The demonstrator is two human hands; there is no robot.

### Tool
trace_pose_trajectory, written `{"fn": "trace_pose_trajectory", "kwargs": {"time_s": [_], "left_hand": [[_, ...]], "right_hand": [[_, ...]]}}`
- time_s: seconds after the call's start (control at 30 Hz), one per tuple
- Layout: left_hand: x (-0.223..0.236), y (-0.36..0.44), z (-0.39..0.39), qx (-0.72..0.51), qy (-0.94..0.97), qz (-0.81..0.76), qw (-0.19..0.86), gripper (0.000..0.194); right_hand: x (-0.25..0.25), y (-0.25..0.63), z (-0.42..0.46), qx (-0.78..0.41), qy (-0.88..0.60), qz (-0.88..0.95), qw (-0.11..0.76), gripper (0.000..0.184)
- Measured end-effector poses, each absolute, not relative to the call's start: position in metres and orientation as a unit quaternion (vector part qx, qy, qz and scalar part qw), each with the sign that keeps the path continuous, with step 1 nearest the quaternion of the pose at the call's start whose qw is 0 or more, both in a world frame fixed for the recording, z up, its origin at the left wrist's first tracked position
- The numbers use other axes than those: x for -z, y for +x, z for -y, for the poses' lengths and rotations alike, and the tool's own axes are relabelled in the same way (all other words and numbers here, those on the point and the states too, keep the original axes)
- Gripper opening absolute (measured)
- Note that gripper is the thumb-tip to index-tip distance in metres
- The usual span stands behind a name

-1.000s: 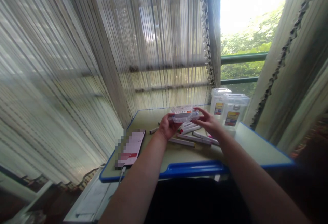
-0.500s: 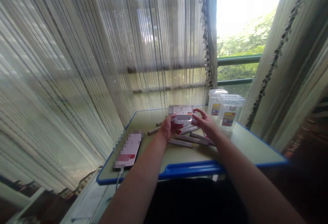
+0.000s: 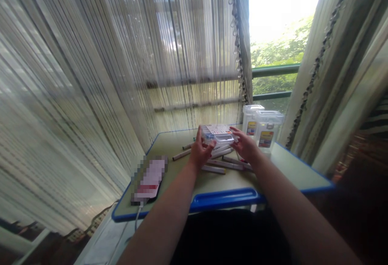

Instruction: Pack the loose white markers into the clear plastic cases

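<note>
Between my two hands is a clear plastic case [image 3: 218,131] with a printed label on top and a handle on its near side. My left hand [image 3: 202,152] grips its left side, the thumb at the front near the handle. On the right end, my right hand [image 3: 245,146] has its fingers closed round the edge. The case is held over loose markers [image 3: 226,164], several of them, with white barrels and coloured or dark ends. Other markers [image 3: 182,154] lie left of my left hand. The case hides part of the pile.
Two clear lidded plastic containers [image 3: 267,131] with labels stand at the table's back right. A phone [image 3: 151,178] with a white cable lies at the left edge. The pale table [image 3: 291,176] has a blue rim and a blue front tray [image 3: 226,199]. Curtains hang behind.
The case has turned and tilted slightly in my hands, showing more of its left side. My left fingers have shifted up along that side. The whole view has moved a little.
</note>
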State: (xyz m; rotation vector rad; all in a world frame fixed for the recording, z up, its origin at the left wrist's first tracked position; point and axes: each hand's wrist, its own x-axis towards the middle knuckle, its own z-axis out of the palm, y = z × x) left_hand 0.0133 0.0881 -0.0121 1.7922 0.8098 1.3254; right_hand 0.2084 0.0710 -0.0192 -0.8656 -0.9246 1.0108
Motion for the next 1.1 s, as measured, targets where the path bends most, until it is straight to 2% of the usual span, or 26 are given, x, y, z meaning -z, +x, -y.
{"fn": "trace_pose_trajectory", "kwargs": {"time_s": [0.2, 0.33, 0.53, 0.7, 0.97, 1.03, 1.1], "left_hand": [[0.010, 0.013, -0.086, -0.489, 0.699, -0.322, 0.410, 0.070], [0.011, 0.014, -0.088, -0.483, 0.724, -0.334, 0.363, 0.063], [0.012, 0.013, -0.088, -0.451, 0.740, -0.337, 0.368, 0.062], [0.015, 0.015, -0.089, -0.463, 0.729, -0.334, 0.378, 0.060], [0.014, 0.014, -0.088, -0.464, 0.722, -0.320, 0.401, 0.053], [0.013, 0.012, -0.086, -0.454, 0.737, -0.320, 0.384, 0.051], [0.010, 0.011, -0.083, -0.459, 0.757, -0.333, 0.323, 0.049]], "right_hand": [[0.016, 0.213, -0.076, -0.513, -0.406, 0.318, 0.686, 0.035], [0.014, 0.213, -0.074, -0.543, -0.395, 0.273, 0.689, 0.036], [0.012, 0.215, -0.073, -0.560, -0.380, 0.240, 0.696, 0.044], [0.014, 0.216, -0.074, -0.541, -0.393, 0.274, 0.691, 0.041], [0.007, 0.214, -0.069, -0.545, -0.409, 0.229, 0.695, 0.039], [0.006, 0.213, -0.068, -0.539, -0.412, 0.225, 0.699, 0.036], [0.005, 0.211, -0.067, -0.539, -0.409, 0.228, 0.700, 0.033]]}}
